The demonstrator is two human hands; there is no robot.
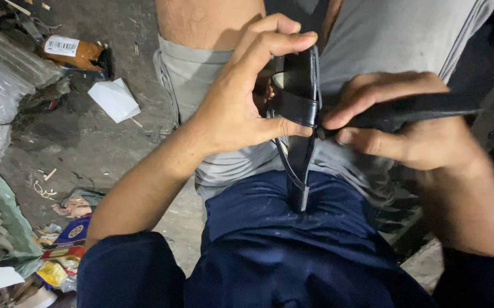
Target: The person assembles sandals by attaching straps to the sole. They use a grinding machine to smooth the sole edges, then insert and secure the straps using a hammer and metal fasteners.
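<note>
While the person is sitting with the knees apart, both hands are meeting over the lap on one black piece of strap work. The left hand [241, 108] is closing around a wide black strap loop [299, 85]: the thumb is pressing on the lower edge near the middle, and the fingers are curling over the top edge. The loop is standing almost upright, and its long axis is running from the fingers down toward the body, where a narrow tail [299, 171] is hanging and ending over the dark blue shirt [292, 251].

The right hand [406, 125] is gripping a long black tool [418, 108], whose axis is lying nearly level, from the right side of the picture toward the loop. Its fingers are wrapping tightly around the handle, and the thumb tip is pushing at the front end, just beside the left thumb. The tool's tip is touching the loop at its right edge, so the two axes are crossing almost at a right angle. I cannot tell the exact shape of the tip, because the fingers are hiding it.

Both hands are equally close to the meeting point; the left one is steadying, the right one is pressing in from the side. Grey shorts [201, 74] are lying behind, and on the dirty floor [93, 137] at the left a white paper [114, 100] and an orange bottle [75, 52] are resting well apart from the work.
</note>
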